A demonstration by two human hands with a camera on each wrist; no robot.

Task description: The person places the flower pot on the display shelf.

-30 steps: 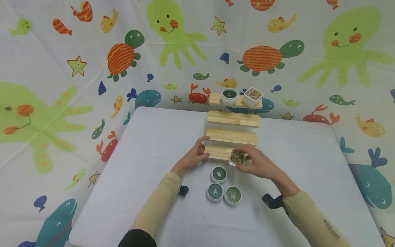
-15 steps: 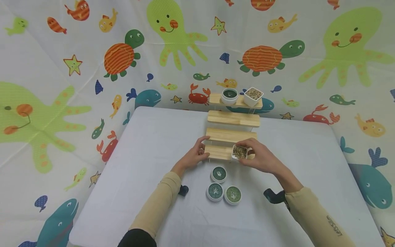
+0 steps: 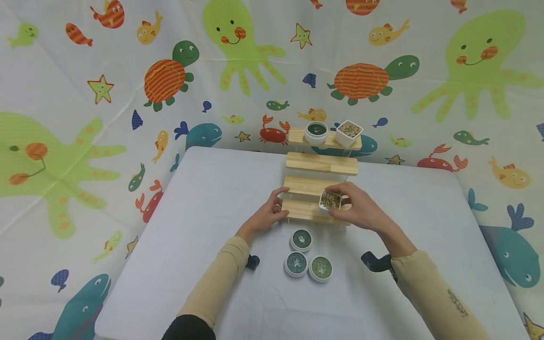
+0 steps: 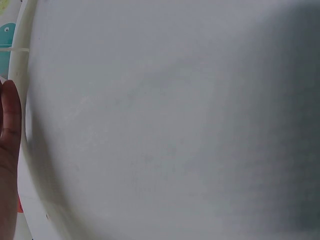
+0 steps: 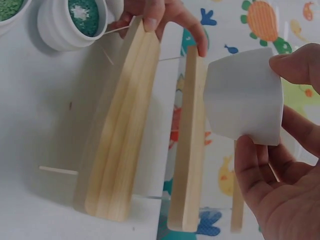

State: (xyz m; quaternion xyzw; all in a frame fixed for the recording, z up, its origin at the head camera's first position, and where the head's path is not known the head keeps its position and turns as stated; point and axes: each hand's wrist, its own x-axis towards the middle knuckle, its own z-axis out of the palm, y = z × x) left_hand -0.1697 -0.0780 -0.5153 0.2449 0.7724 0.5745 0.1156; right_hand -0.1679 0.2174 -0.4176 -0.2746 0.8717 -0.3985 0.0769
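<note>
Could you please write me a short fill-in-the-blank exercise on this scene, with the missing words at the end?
1. The right hand holds a white pot whose rim is ____, not round.
2. Two other pots stand on the ____ board of the rack.
3. Exactly ____ round pots stand on the table.
4. The hand touching the rack's end is the person's ____ one.

Missing words: square; top; three; left.

1. My left hand (image 3: 268, 211) blocks the wooden rack's (image 3: 301, 210) left front.
2. Two pots (image 3: 316, 133) obstruct the top plank (image 3: 296, 136); I could cross above the plank below (image 3: 321, 163).
3. Three tubs (image 3: 296, 264) crowd my front approach.
</note>
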